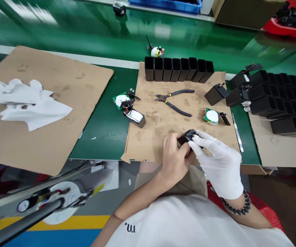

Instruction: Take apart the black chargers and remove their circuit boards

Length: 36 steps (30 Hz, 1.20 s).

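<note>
Bare and wrapped round a small black plastic case [184,138], my left hand [175,154] is closed near the front edge of the cardboard. My right hand [218,157], in a white glove, has its fingertips closed on the top end of the same case; much of the case is hidden by fingers. Above my hands lie pliers [167,97] with dark handles, jaws spread. A green circuit board [211,116] with a white round part and a black piece sits beyond my right hand. To the left, an opened black case [135,117] shows a white block inside.
Black cases [167,69] stand in a row at the back; many more black cases [269,99] stand at right. Metal tweezers [237,132] lie by the cardboard edge. White gloves [31,103] rest on the left cardboard [86,79]. A red bin [289,29] stands at back right.
</note>
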Each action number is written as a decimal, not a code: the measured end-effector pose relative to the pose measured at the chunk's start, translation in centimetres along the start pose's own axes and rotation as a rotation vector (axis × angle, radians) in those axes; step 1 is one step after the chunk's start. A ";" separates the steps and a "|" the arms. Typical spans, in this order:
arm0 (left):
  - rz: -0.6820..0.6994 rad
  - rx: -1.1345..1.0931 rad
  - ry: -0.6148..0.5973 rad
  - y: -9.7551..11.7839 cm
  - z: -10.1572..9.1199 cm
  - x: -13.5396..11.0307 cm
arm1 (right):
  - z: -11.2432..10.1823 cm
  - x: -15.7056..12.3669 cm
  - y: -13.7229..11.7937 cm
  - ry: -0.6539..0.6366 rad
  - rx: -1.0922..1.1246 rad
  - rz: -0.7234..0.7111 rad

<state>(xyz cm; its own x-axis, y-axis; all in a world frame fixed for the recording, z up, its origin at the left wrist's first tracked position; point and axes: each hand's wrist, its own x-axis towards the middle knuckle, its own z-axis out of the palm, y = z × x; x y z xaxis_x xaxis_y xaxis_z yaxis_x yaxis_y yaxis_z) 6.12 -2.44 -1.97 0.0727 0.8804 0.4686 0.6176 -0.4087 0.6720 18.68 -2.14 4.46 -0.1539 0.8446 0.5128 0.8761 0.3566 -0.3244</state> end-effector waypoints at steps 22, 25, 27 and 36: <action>-0.481 0.283 -0.082 -21.0 -9.9 32.9 | 2.0 1.2 3.2 -0.005 0.020 -0.242; -0.401 0.206 -0.215 -24.5 -7.0 34.5 | 1.5 1.3 3.7 0.028 0.029 -0.211; -0.330 0.208 -0.249 -25.6 -5.8 35.5 | 1.7 1.2 4.0 0.019 0.055 -0.156; -0.547 0.429 -0.410 -27.2 -5.1 40.4 | 2.3 1.1 4.5 -0.081 0.217 -0.115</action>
<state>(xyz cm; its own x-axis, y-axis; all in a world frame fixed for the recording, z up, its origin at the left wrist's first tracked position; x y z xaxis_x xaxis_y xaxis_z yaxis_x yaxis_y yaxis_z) -11.74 43.00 1.56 -0.0973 0.9812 -0.1665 0.8895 0.1608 0.4276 21.39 1.37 1.74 -0.2904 0.8196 0.4939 0.7338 0.5220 -0.4348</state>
